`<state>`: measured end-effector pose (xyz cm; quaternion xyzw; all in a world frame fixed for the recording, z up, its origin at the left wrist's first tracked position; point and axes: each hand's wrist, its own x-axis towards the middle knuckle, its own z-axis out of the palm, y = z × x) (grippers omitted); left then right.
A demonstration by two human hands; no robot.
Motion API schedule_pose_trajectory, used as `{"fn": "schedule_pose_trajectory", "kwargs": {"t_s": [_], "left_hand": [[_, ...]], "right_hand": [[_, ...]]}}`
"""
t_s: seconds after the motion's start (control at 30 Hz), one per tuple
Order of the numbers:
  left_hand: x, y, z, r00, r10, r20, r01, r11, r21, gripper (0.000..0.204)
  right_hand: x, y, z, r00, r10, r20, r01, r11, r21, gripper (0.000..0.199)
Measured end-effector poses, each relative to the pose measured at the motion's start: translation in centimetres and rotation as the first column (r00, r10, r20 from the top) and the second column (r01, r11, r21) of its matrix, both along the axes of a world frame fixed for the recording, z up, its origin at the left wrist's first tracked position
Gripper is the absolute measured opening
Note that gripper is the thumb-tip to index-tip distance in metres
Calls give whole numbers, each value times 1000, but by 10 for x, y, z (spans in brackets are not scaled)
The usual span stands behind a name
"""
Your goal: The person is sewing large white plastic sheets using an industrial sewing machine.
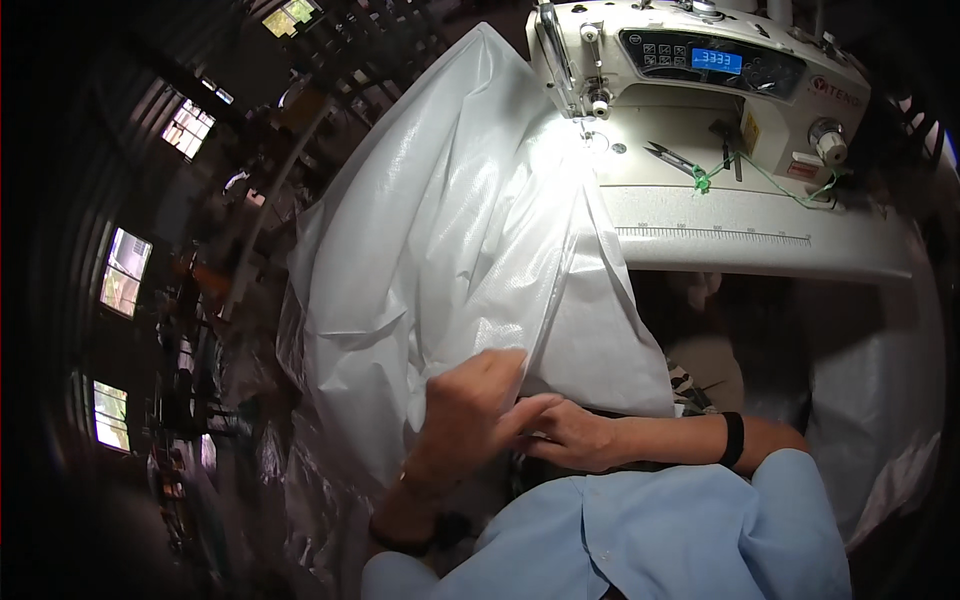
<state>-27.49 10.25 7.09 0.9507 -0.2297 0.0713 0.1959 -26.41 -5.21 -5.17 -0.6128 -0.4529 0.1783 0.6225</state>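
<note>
Head view: a large sheet of white woven plastic fabric (450,230) lay draped from the needle area of a cream sewing machine (700,75) down over the front edge of the worktop (760,245) and toward the person's lap. Its far end sat under the needle (592,128), lit by the machine's lamp, so I judged that the piece was already fed in for stitching. Its near end was only being gathered and lined up, and no finished seam could be made out.

The left hand (470,410) had its fingers closed on a fold at the sheet's lower edge, pinching it. The right hand (572,435), wearing a dark wristband, met it just below; its fingers curled against the same edge, though whether they truly gripped the fabric could not be told.

On the worktop, well clear of both hands, lay small thread snips (668,157) tied with a green cord (780,185).

As for labels and signs: the machine's head carried a dark control panel with a small blue lit display (716,60), a red logo to its right, a small yellow sticker (750,130) on the front and a red-and-white label (802,168) lower right. A printed ruler strip (715,235) ran along the worktop's front.
</note>
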Motion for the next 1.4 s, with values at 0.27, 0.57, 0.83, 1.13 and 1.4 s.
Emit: {"fn": "schedule_pose_trajectory", "kwargs": {"t_s": [0.27,0.57,0.83,1.13,1.4], "left_hand": [[11,2,-58,977,182,-108,-207,930,-303,17],[11,-20,-67,978,122,-169,-197,805,-560,12],[10,-24,-67,989,-36,-145,-67,762,-644,14],[7,-11,-82,853,-111,-511,-394,505,-768,12],[22,9,-74,820,-91,-566,-434,546,-717,15]], "right_hand": [[35,-65,21,499,-614,612,725,682,94,22],[38,-100,0,557,-523,645,780,596,-190,12],[18,-60,53,938,-336,-91,311,926,-215,15],[11,-47,59,937,-145,318,226,946,-234,29],[10,-40,59,950,265,163,-244,960,-136,31]]}}
